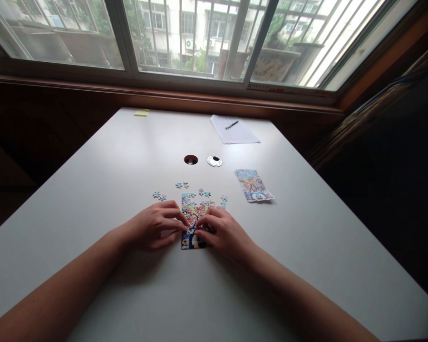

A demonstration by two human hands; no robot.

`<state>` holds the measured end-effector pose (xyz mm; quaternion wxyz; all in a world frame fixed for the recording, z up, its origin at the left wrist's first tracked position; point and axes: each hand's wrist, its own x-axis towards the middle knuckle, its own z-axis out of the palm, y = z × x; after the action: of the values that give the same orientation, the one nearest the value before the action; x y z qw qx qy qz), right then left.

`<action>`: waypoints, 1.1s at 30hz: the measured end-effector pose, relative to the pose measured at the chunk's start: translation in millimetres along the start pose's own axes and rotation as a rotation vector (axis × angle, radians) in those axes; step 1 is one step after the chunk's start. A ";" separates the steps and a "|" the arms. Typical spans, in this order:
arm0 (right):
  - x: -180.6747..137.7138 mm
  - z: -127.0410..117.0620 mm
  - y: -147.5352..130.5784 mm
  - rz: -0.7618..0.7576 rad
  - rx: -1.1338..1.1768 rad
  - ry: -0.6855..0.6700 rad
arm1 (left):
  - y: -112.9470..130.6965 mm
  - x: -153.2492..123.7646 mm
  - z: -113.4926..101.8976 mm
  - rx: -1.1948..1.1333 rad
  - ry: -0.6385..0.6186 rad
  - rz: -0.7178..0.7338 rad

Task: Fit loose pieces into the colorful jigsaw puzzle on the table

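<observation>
A partly assembled jigsaw puzzle (194, 212) lies flat on the white table, its picture crowded with colourful figures and its top edge uneven. My left hand (160, 224) grips the puzzle at its left side, fingers bent and their tips on its lower half. From the right, my right hand (225, 231) covers part of the puzzle, with thumb and fingers curled together on its surface; whether a single piece is between them is hidden. Loose puzzle pieces (160, 195) lie beyond my left hand. Several more pieces (204, 192) sit around the puzzle's top.
A printed picture sheet (254, 185) lies to the right. Farther back are a round table hole (190, 160), its metal cover (214, 161), paper (231, 135) with a pen (231, 125) on it, and yellow sticky notes (141, 112). Windows (192, 38) stand behind the table.
</observation>
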<state>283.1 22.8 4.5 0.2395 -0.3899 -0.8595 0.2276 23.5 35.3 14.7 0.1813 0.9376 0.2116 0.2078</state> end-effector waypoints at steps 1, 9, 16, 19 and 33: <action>-0.3 -1.2 1.0 -0.001 0.008 -0.001 | 0.0 0.1 -0.2 0.001 -0.001 0.003; -3.9 -11.3 11.1 -0.037 0.018 0.029 | -0.4 -1.6 1.5 0.056 -0.019 0.015; -3.5 -13.4 10.1 -0.163 -0.027 -0.027 | 0.0 -1.1 1.7 0.102 -0.042 0.023; -3.9 -11.8 10.7 -0.210 -0.055 -0.064 | 1.6 0.1 0.7 0.110 -0.040 0.023; -7.7 -18.7 0.9 -0.324 -0.375 -0.149 | 8.9 3.0 -0.9 0.201 -0.054 0.043</action>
<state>299.0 21.1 16.8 0.1325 -0.2667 -0.9532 0.0512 28.4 29.4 20.2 0.0875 0.9606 0.2064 0.1642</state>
